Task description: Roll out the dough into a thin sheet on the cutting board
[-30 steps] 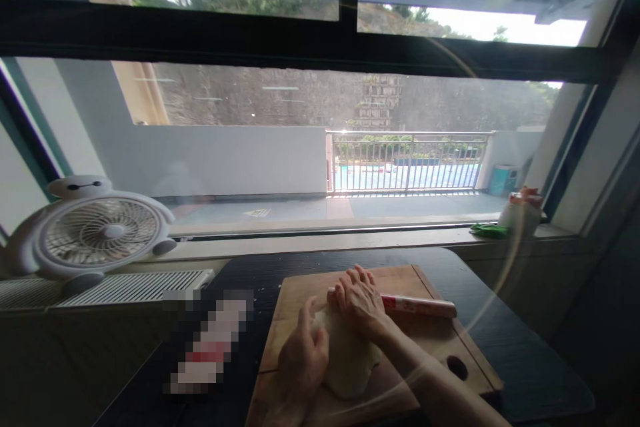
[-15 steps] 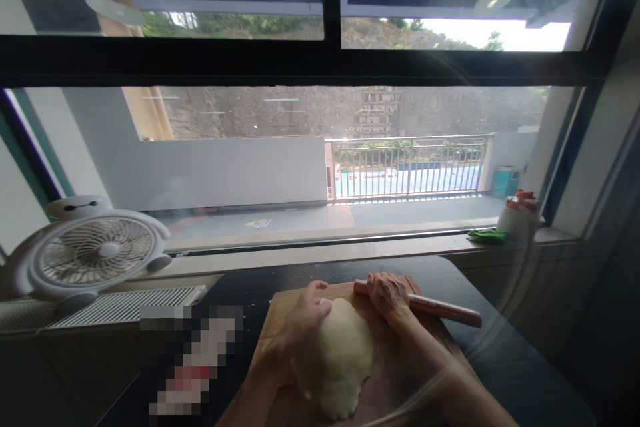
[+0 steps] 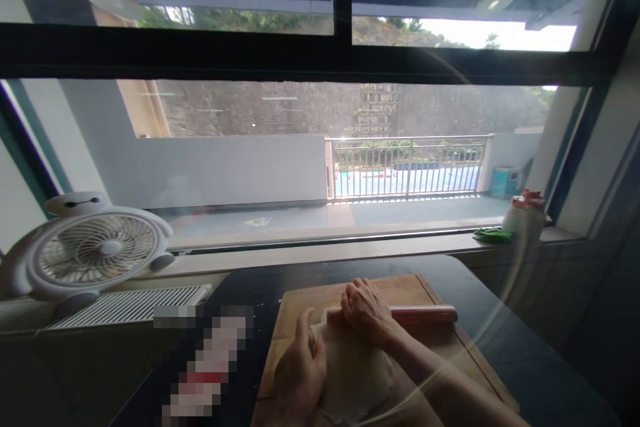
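Pale dough (image 3: 357, 377) lies between the hands (image 3: 301, 368), against the rolling pin (image 3: 425, 314).

The rolling pin (image 3: 425, 315), half a second ago just beside the dough (image 3: 356, 370), now lies upon its far part.

Room here over the cutting board's (image 3: 300, 301) far-left corner, but the rolling pin (image 3: 427, 315) juts rightward, barring the far-right side, and the left hand (image 3: 300, 367) blocks the dough's (image 3: 357, 370) left edge!
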`<state>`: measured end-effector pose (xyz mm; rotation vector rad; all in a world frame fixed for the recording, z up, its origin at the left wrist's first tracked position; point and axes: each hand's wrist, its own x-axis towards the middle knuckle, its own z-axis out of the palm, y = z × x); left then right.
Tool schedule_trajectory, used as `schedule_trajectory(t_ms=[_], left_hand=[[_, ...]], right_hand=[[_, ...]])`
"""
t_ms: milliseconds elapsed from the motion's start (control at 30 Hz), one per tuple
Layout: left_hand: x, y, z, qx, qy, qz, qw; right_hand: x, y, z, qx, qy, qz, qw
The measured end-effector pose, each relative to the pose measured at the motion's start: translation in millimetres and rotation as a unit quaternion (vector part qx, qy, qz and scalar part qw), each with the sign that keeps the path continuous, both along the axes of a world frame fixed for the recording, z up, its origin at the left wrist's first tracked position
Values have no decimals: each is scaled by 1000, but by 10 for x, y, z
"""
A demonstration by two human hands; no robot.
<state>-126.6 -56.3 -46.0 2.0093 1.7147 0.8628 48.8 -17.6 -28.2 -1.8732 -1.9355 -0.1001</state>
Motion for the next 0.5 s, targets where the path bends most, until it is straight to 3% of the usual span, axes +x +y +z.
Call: schedule_trajectory(t_ms=[133,233,500], left_hand=[[-38,-2,0,-3,-14,-28,1000],[-46,-1,-1,-1,-31,-33,999],[-8,1,-67,34,-18,-9,999]], right_hand=[[-28,360,59,-67,10,-86,994],[1,451,81,-86,12,-104,991],[-163,-210,-61,24,-28,-26,999]])
